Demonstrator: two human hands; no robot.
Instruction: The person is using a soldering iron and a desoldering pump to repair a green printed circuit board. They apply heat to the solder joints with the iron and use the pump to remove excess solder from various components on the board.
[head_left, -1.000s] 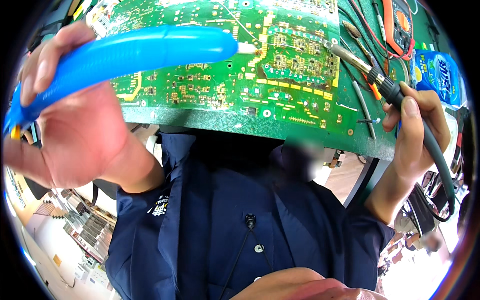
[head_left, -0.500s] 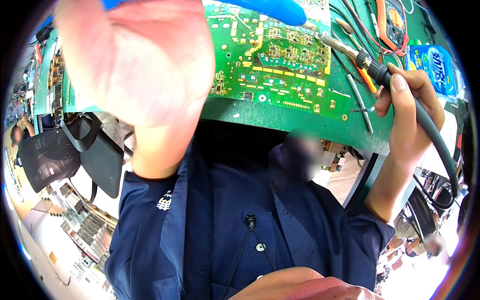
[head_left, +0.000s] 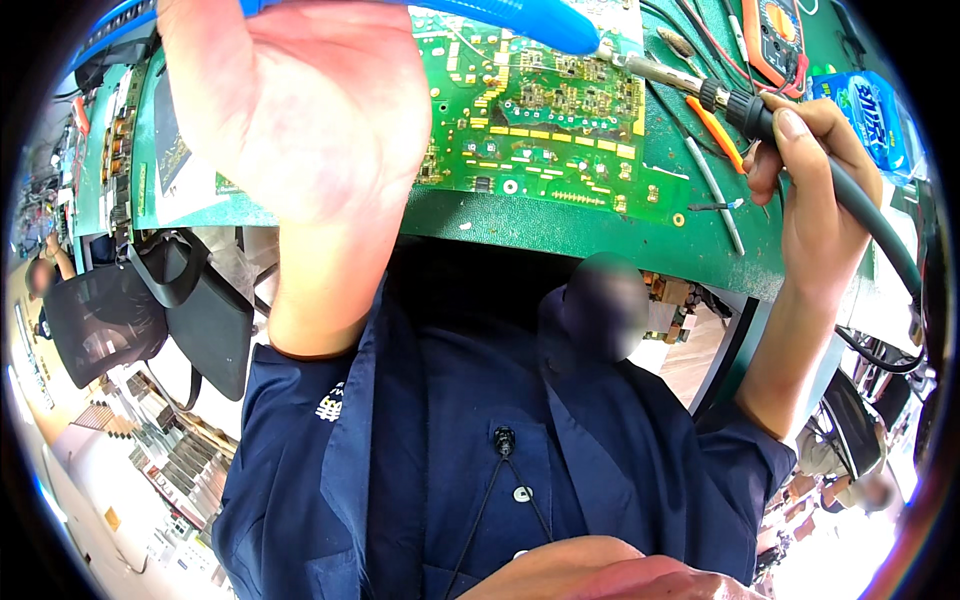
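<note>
— Board (head_left: 545, 120) first: what's it like and where does it sit?

— Flat green circuit board, densely studded with small dark chips and rows of gold-coloured pads, lying on the green mat of the bench (head_left: 600, 235) close to its near edge.

— And the right hand (head_left: 815, 195)?

— Closed around the soldering iron (head_left: 740, 105), pen-style, thumb on top of the black ribbed handle. The slim metal barrel slants toward the far part of the board, and a thick dark-green rubbery cord (head_left: 880, 245) curves away past the wrist toward the bench's right edge.

— Left hand (head_left: 300, 110)?

— Raised close to the camera, palm facing us, fingers wrapped over a smooth, glossy blue plastic tube, a desoldering pump (head_left: 520, 18). Its rounded end comes right up against the iron's tip above the board; whether they actually touch, I cannot tell.

— Anything else on the bench?

— An orange-handled tool (head_left: 715, 133) and a thin grey rod (head_left: 718, 195) lie on the mat just right of the board. An orange-cased meter (head_left: 775, 28) sits at the far right, with a crinkly blue packet (head_left: 868, 110) beside it near the right edge. A second green board (head_left: 125, 150) lies toward the left edge.
</note>
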